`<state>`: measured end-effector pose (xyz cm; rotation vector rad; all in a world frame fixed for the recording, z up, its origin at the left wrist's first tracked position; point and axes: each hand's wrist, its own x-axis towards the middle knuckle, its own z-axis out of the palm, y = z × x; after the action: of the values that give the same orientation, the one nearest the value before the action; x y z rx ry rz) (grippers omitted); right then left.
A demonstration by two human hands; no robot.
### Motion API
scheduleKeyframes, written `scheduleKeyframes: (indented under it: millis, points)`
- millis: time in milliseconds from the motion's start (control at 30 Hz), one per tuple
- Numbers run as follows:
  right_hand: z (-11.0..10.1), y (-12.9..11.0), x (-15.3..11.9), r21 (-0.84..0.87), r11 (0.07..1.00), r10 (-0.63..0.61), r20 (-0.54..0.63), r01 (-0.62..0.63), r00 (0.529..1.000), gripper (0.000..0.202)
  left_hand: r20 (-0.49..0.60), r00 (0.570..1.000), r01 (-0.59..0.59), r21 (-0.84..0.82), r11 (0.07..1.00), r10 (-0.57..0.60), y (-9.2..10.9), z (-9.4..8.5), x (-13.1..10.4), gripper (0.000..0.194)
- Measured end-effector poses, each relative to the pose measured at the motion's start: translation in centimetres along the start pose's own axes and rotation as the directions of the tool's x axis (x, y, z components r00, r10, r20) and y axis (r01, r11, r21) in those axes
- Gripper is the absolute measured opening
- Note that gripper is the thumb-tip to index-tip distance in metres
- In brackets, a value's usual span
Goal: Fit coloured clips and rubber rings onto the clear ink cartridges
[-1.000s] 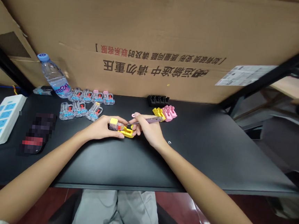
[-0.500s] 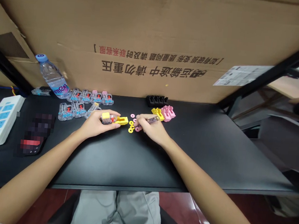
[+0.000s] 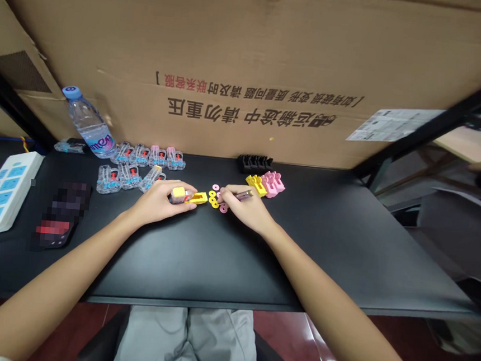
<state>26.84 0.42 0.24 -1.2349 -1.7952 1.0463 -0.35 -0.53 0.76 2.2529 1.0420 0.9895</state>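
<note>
My left hand (image 3: 158,200) is closed round a clear device with a yellow cap (image 3: 178,193); a yellow piece (image 3: 198,198) sticks out at its right end, over the black table (image 3: 200,255). In my right hand (image 3: 244,206) is a slim brownish pen-like tool (image 3: 245,195), its tip hidden by the fingers. Small yellow rings (image 3: 214,203) and pink rings (image 3: 216,187) lie between the hands, and my right fingertips are at them. Behind my right hand are yellow parts (image 3: 257,185), pink parts (image 3: 272,184) and a row of black parts (image 3: 254,163).
Several clear devices (image 3: 129,176) stand in two rows at the back left, near a water bottle (image 3: 91,128). A white power strip (image 3: 4,196) and a dark, blurred phone (image 3: 63,215) lie at the left. Cardboard (image 3: 235,45) rises behind the table.
The view has shifted slightly. My left hand has moved a little right and the capped device it holds has turned slightly. My right hand stays by the rings with the tool.
</note>
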Motion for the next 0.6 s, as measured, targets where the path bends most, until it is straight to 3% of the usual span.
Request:
scheduleKeyframes:
  millis: [600]
  points:
    - [-0.01,-0.37,0.11,0.020,0.999,0.041,0.029,-0.041,0.999,0.032,-0.001,1.000,-0.011,0.034,0.999,0.011,-0.23,-0.03,0.05,0.026]
